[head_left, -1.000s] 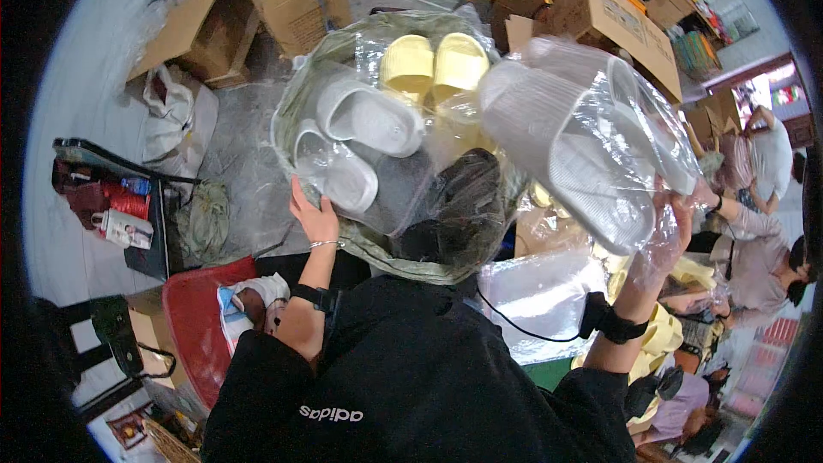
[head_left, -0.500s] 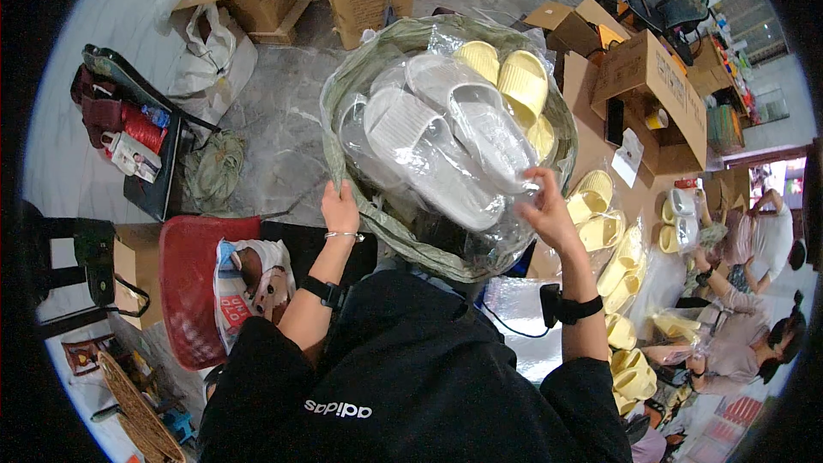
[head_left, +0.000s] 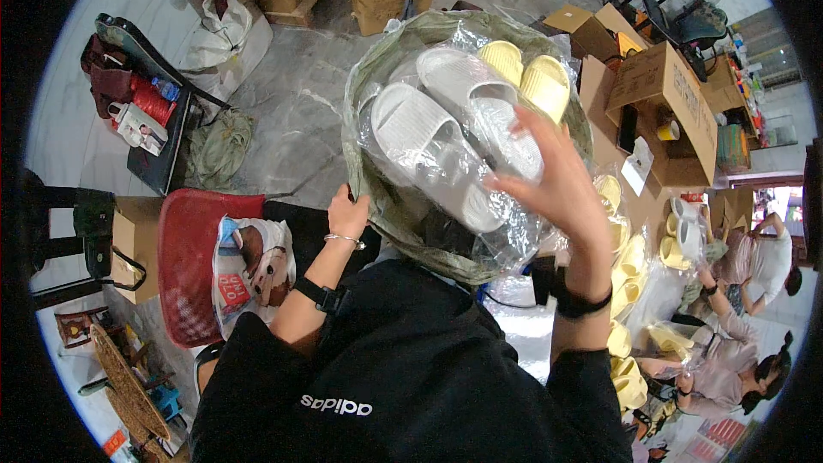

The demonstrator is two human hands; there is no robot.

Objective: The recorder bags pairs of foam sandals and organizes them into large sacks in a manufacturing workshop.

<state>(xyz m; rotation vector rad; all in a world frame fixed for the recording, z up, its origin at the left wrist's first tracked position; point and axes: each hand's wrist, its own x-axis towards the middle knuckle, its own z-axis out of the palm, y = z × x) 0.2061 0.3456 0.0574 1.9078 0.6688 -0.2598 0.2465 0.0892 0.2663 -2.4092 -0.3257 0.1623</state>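
A large greenish woven sack (head_left: 370, 124) stands open in front of me, lined with clear plastic. My left hand (head_left: 347, 214) grips its near left rim. Inside lie a pair of white slippers (head_left: 429, 133) wrapped in clear plastic and a pair of pale yellow slippers (head_left: 525, 77) farther back. My right hand (head_left: 557, 180) hovers over the bag's mouth with fingers spread, resting on the plastic wrap of the white slippers. Both wrists wear black bands.
A red plastic stool (head_left: 184, 261) with a printed bag (head_left: 253, 261) on it stands at my left. Cardboard boxes (head_left: 664, 99) sit at the right and back. Several yellow slippers (head_left: 626, 249) lie at the right, where other people (head_left: 754, 253) sit working.
The wrapped white slippers, held high a second ago, have gone down into the sack. My right hand has loosened and now spreads over them. My left hand kept hold of the rim.
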